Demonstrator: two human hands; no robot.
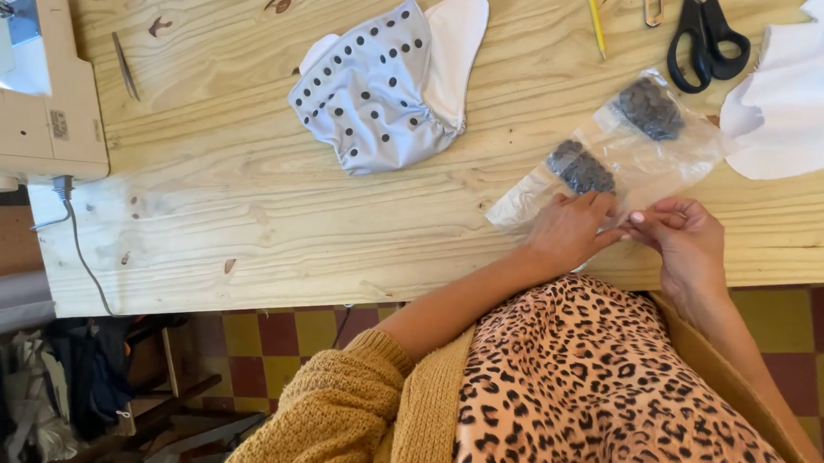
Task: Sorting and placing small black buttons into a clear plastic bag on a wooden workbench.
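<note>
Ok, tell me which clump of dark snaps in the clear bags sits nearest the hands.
The lower-left clump, just above the left hand. The other clump lies farther up and to the right, toward the black scissors.

My left hand (570, 230) lies palm down, fingers stretched forward. My right hand (683, 236) curls beside it, fingertips pinched, meeting the left fingertips. Both forearms angle inward.

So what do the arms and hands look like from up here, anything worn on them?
Both hands are bare: left hand, right hand, no gloves, no rings or watch visible. The arms wear a chunky mustard-yellow knit cardigan, its left sleeve pushed up to the elbow, over a leopard-print garment.
</note>
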